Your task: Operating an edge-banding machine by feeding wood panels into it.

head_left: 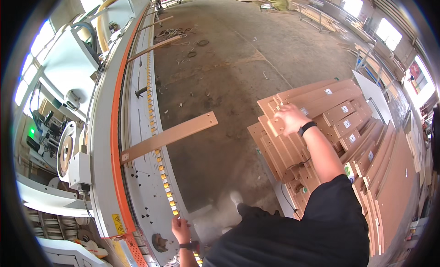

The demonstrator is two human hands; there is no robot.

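Observation:
On the right, my right hand [291, 119] is closed over the end of a brown board [276, 127] at the top of a stack of similar boards [316, 102]. Its thumb and fingers grip the board's near end. My left hand [181, 228] is low beside the row of yellow rollers [166, 185], with its fingers curled and nothing visible in them. Farther along the machine, another brown board [169, 136] lies across the rollers. One end meets the orange edge strip [120, 175], and the other, with two holes, sticks out over the floor.
The long edge machine [106, 152] runs along my left, with more boards [155, 47] crossing it farther off. A black knob [159, 242] stands on its near bed. Cords and scraps [202, 42] litter the concrete floor. Large panels [394, 184] lean on the right.

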